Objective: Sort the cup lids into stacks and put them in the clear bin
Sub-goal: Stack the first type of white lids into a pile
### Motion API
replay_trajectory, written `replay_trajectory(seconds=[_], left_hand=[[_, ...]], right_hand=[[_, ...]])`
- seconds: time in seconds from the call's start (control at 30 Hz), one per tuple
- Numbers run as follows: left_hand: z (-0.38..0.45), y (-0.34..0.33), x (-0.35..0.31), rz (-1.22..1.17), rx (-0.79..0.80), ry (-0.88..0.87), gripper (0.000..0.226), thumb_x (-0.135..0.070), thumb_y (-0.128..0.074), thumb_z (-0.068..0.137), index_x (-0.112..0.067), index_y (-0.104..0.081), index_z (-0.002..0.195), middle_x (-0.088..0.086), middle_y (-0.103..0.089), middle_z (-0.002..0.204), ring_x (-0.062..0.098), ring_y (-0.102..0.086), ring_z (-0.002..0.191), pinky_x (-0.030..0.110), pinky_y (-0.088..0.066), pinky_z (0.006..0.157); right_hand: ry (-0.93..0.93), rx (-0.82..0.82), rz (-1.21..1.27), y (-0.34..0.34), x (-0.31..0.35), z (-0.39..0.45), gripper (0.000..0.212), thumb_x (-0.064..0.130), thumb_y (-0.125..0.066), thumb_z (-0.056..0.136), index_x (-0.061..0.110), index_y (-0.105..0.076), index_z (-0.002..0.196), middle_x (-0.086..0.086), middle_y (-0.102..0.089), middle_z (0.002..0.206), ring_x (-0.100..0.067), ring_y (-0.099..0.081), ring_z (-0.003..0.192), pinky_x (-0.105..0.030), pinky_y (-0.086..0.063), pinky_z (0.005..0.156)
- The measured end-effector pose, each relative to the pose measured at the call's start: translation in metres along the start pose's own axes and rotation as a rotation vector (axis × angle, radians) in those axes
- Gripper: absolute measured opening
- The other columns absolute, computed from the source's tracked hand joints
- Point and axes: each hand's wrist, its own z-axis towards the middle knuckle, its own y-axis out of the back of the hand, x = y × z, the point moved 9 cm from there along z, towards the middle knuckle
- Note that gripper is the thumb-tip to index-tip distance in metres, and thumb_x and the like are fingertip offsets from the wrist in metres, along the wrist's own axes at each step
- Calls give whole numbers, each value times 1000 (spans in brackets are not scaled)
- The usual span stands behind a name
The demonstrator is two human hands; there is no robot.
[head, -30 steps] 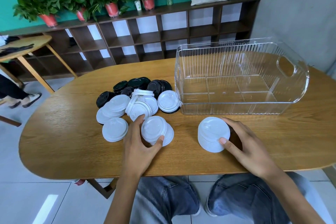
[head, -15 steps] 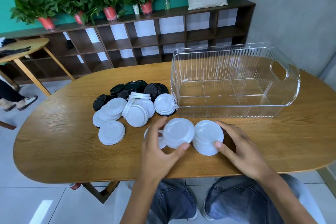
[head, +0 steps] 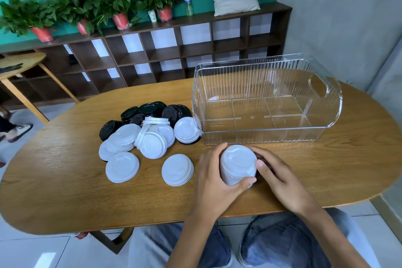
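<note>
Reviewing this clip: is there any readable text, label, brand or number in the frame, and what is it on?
None can be read.
Water bottle on the shelf: its label is too small and blurred.
Small white cup by the plants: green mark, illegible.
White lid stack and clear bin: no print visible.

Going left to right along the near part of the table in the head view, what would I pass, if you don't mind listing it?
Single white lid → short white lid stack → left hand → tall white lid stack → right hand.

loose lids left of bin
</note>
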Motion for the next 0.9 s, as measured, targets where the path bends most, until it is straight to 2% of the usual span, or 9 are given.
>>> replay_trajectory(seconds=[0.07,0.13,0.2,0.3,0.47,0.6,0.8,0.9], left_hand=[[-4,-1,7,-12,20,16,75,-69,-73,76,-48,-39,140,-42,-42,136,-6,-45,128,14,-36,107],[-6,-2,16,-34,32,56,72,-61,-75,79,-52,-38,141,-33,-47,140,1,-48,132,29,-44,109],[-8,-2,21,-58,30,97,72,-58,-75,80,-57,-37,141,-27,-51,141,5,-50,134,38,-47,108],[-8,-3,27,-94,29,140,75,-60,-78,76,-56,-40,141,-26,-54,139,5,-53,131,37,-49,107],[-8,-4,31,-120,46,173,81,-67,-80,70,-59,-41,140,-31,-55,133,-3,-56,124,18,-48,100],[-6,-2,29,-141,41,181,74,-65,-81,69,-62,-44,132,-29,-56,132,-6,-56,122,12,-49,96],[-8,-5,31,-140,71,193,83,-68,-79,72,-42,-47,144,-24,-56,138,-5,-55,126,22,-51,102],[-8,-6,30,-102,102,206,86,-72,-74,74,-42,-43,148,-24,-52,143,-1,-53,129,32,-50,107]], right_hand=[[6,-3,-17,0,-2,0,37,39,-44,103,38,-53,139,19,-59,135,-8,-54,127,-46,-42,109],[15,-4,-31,0,-2,1,36,38,-44,104,37,-53,139,20,-59,136,-8,-52,130,-46,-41,110],[28,-10,-39,-1,-2,1,35,37,-43,105,38,-53,139,21,-59,136,-8,-51,131,-45,-42,109],[35,-12,-45,0,-1,1,34,38,-42,107,39,-53,138,22,-59,135,-8,-51,131,-45,-42,109],[45,-21,-83,0,-1,1,35,37,-40,105,37,-53,138,20,-60,133,-10,-53,129,-46,-44,105],[44,-12,-131,-2,-2,2,36,38,-38,106,36,-53,139,21,-60,131,-12,-54,126,-45,-44,103],[43,-8,-199,-3,0,1,40,40,-34,105,34,-51,141,24,-59,133,-11,-52,123,-39,-42,104],[36,-15,-197,-2,2,0,41,40,-34,104,33,-51,141,23,-59,134,-11,-52,123,-39,-42,105]])
